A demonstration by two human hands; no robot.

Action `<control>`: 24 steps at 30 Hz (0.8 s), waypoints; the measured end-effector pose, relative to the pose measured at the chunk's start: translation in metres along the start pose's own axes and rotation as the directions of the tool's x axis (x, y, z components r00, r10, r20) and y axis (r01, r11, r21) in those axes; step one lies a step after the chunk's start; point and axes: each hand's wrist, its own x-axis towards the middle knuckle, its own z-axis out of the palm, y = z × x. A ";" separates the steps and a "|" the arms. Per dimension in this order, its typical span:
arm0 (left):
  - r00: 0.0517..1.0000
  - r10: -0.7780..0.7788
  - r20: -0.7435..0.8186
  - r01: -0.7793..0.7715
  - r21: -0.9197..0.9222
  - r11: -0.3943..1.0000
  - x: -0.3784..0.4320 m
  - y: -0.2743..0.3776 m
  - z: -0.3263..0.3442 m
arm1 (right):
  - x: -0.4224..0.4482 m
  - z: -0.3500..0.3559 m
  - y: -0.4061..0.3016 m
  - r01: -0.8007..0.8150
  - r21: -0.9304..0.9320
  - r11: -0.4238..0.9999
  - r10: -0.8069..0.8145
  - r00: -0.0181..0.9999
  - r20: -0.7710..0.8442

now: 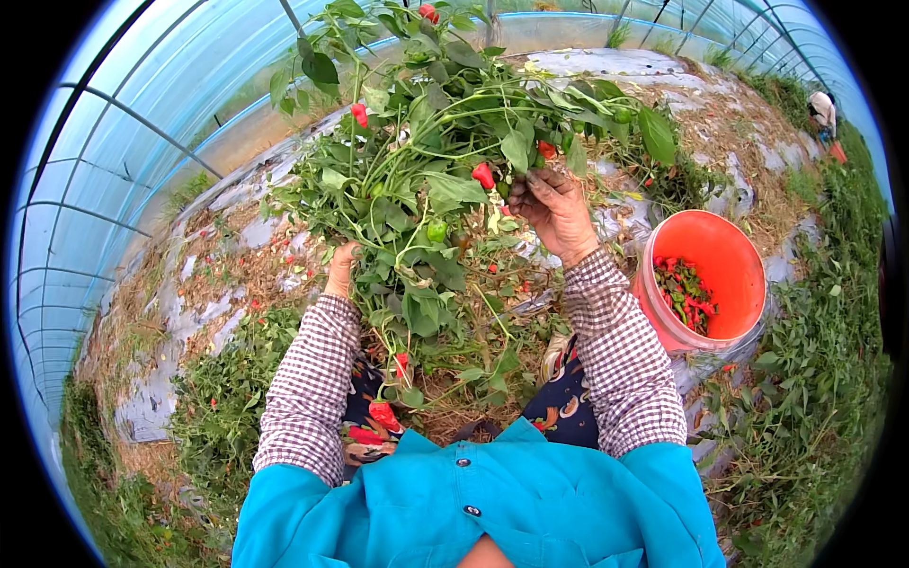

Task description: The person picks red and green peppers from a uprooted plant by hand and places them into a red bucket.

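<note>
A bushy pepper plant [426,192] with green leaves fills the middle of the view before me. At its left edge, my left hand [343,268] grips the stems, its fingers mostly hidden by leaves. My right hand [557,213] is at the plant's right side, soiled fingers curled together among the fruit; whether they pinch something is unclear. Just left of those fingers hangs a red pepper [483,176], and above them another red pepper [546,149]. A green pepper [437,230] shows lower in the foliage. One wrinkled red pepper [384,415] dangles near my left knee.
A red bucket [724,241] partly filled with red and green peppers [685,295] stands to my right. Torn plastic mulch [153,397], straw and fallen peppers cover the ground. Clear film on metal hoops [142,121] curves overhead. Another person [824,113] is far right.
</note>
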 end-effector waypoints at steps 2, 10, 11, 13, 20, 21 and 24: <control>1.000 -0.023 -0.008 0.022 -0.015 1.000 0.003 -0.005 -0.008 | 0.000 0.002 -0.003 -0.030 -0.005 1.000 0.030 0.999 -0.014; 1.000 -0.010 0.000 0.010 -0.119 0.993 0.008 -0.013 -0.004 | -0.007 0.002 -0.028 -0.083 -0.187 0.979 0.119 0.975 0.188; 1.000 -0.008 0.002 0.009 -0.122 0.993 0.007 -0.013 -0.004 | -0.012 0.011 -0.031 -0.116 -0.334 0.935 0.212 0.940 0.266; 1.000 -0.005 0.001 0.005 -0.108 0.994 0.009 -0.014 -0.005 | -0.015 0.037 -0.028 -0.128 -0.701 0.702 0.379 0.900 0.214; 0.999 -0.032 0.005 0.033 -0.076 0.997 0.020 -0.025 0.003 | 0.001 0.045 -0.006 -0.105 -0.627 0.772 0.350 0.893 0.282; 0.999 -0.045 0.002 0.045 -0.066 0.997 0.020 -0.030 0.003 | 0.001 0.038 -0.007 -0.144 -0.567 0.811 0.343 0.903 0.260; 0.998 -0.069 -0.012 0.069 -0.030 0.997 0.021 -0.040 0.004 | 0.009 0.027 -0.007 0.079 -0.824 0.561 0.202 0.952 0.228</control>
